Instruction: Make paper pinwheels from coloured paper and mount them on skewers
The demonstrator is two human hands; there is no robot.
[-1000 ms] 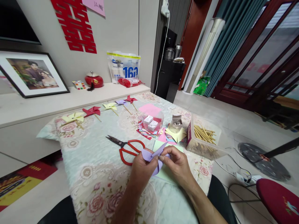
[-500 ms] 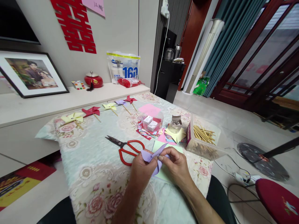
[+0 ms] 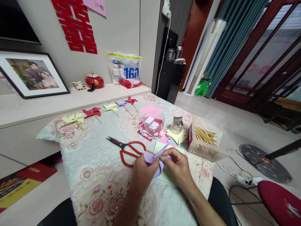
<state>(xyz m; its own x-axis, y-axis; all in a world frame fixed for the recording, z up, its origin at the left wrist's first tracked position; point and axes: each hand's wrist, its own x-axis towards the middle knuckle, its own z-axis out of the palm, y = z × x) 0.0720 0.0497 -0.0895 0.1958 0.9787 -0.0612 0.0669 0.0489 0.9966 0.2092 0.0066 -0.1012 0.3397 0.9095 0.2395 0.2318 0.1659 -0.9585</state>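
Between my hands is a purple paper pinwheel (image 3: pixel 160 169), its blades partly folded in toward the middle and no stick visible on it. My left hand (image 3: pixel 145 169) grips it from the left, thumb on the folded centre. My right hand (image 3: pixel 176 163) pinches the paper at the right side of that centre; the fingertips hide what lies under them. Beneath the hands lies a pale green paper sheet (image 3: pixel 168 177). Red-handled scissors (image 3: pixel 125 150) rest just left of my left hand, blades toward the upper left.
Finished pinwheels on sticks, such as a red one (image 3: pixel 92 112), line the far left edge. A clear tub (image 3: pixel 162 121) with small white boxes, an opened box of metal pins (image 3: pixel 178 121), cut paper pieces (image 3: pixel 177 137) and a plastic bin of wooden sticks (image 3: pixel 204 147) stand behind and right.
Almost nothing differs. Both hands keep the same hold on the purple paper, with only a tiny shift to the right.
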